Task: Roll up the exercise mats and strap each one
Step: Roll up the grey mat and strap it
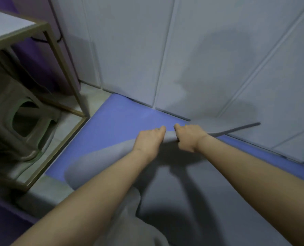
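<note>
A blue exercise mat lies flat on the floor against the wall. On top of it a grey mat is lifted at its far edge, its end bent up and over towards me. My left hand grips that raised grey edge, fingers curled over it. My right hand grips the same edge just to the right. The grey edge runs on to the right as a thin dark strip above the blue mat. No strap is visible.
A metal-framed table stands at the left with a plastic stool under it. A purple rolled shape leans behind the frame. A tiled wall closes the far side. Pale floor tiles show at the left.
</note>
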